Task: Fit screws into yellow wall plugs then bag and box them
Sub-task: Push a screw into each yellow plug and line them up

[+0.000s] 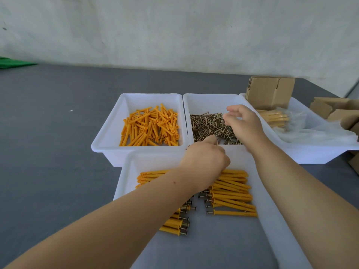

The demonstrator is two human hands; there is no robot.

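Screws look thin, stiff, light (sharp-tipped, so pinch mid-shank); right hand reaches in loosely curled, left hand apparently pinching something, unclear what.

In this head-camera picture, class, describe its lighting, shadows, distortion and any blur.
Head view: soft, even light, with only faint shadows inside the white tubs; wide-angle lens bows the table's far edge and stretches the forearms; the right hand over the screws looks slightly blurred; the left hand and loose yellow plugs are sharp.
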